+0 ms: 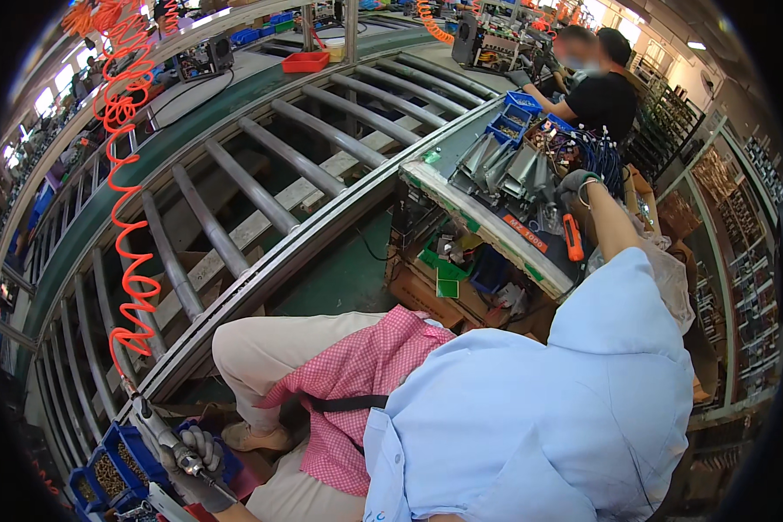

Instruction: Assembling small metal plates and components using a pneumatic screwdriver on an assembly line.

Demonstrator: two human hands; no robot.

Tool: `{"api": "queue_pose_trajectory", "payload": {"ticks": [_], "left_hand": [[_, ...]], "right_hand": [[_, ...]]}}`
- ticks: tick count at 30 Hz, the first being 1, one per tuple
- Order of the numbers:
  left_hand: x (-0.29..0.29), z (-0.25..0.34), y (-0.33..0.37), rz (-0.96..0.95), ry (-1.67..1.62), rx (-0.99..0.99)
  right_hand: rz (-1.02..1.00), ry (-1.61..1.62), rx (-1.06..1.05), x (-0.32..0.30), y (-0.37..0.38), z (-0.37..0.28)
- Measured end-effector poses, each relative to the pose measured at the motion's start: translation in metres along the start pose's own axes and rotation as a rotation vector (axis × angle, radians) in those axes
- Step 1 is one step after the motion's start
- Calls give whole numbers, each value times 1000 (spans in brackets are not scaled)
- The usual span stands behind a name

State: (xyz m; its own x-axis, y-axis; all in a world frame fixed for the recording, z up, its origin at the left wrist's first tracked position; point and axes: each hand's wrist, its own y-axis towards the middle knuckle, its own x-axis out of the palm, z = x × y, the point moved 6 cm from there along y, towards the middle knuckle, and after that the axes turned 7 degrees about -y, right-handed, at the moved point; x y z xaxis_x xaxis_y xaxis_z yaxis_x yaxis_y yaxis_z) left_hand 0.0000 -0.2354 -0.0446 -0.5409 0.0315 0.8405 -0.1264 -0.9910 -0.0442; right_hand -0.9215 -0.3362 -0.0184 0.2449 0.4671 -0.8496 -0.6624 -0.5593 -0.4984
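Observation:
At the lower left, my left hand (198, 449), in a grey glove, is closed around a silver air screwdriver (156, 428). The orange coiled air hose (129, 235) joins its upper end. Beside this hand stand blue bins (113, 465) of small brass-coloured screws. My right arm stretches to the bench at the upper right. There, my right hand (578, 181), also grey-gloved, is at the edge of a pile of silver metal brackets (518, 174) beside a bundle of dark wires (596, 152). Its fingers are too unclear to tell what they hold. An orange-handled tool (572, 237) lies nearby.
A roller conveyor (226, 204) runs diagonally across the left. Blue bins (506, 127) hold small parts at the bench's far end, near a co-worker in black (605, 96). A red tray (305, 62) sits beyond the rollers. Boxes (426, 291) are under the bench; a rack (739, 252) stands right.

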Motion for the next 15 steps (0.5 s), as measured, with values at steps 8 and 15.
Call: {"api": "queue_pose_trajectory", "payload": {"ticks": [8, 15], "left_hand": [[-7, 5, -13, 16, 1, 77], [14, -1, -2, 12, -44, 126]], "right_hand": [[696, 390, 153, -14, -49, 5], [1047, 604, 239, -67, -41, 12]]}}
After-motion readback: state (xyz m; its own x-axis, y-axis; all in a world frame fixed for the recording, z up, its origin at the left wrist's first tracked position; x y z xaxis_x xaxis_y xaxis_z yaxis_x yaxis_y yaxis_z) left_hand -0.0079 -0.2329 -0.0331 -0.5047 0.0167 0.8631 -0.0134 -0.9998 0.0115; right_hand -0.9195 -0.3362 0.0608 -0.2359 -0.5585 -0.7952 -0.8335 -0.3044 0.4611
